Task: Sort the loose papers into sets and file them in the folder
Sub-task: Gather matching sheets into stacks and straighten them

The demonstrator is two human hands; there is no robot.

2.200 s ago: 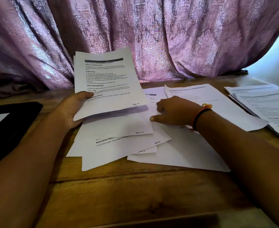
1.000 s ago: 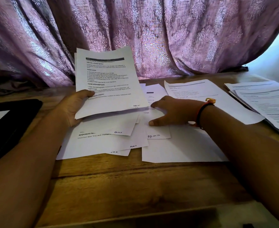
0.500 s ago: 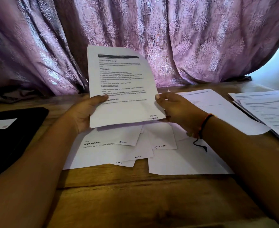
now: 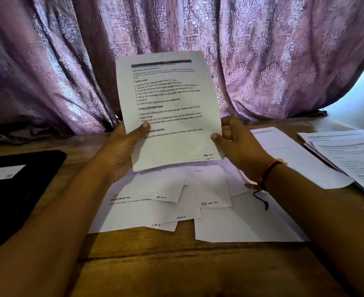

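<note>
A small set of printed sheets (image 4: 168,108) is held upright above the table (image 4: 176,266), in front of the purple curtain (image 4: 273,61). Its left edge is pinched by the left hand (image 4: 119,153), with the thumb on the front of the page and the fingers curled behind. Its right edge, low down, is gripped the same way by the right hand (image 4: 238,144). The edge of a second sheet can be seen at the bottom of the set.

Under the held set, loose papers (image 4: 176,209) are spread flat on the wood, lapping over one another. Their near edges are kept well back from the table's near edge, so a wide strip of bare wood is left there.

The black folder (image 4: 20,189) is laid flat on the left, apart from the loose papers, with bare wood between. On the right a single sheet (image 4: 298,161) is laid just beside a stack of papers (image 4: 348,153), which is cut off by the picture's edge.
</note>
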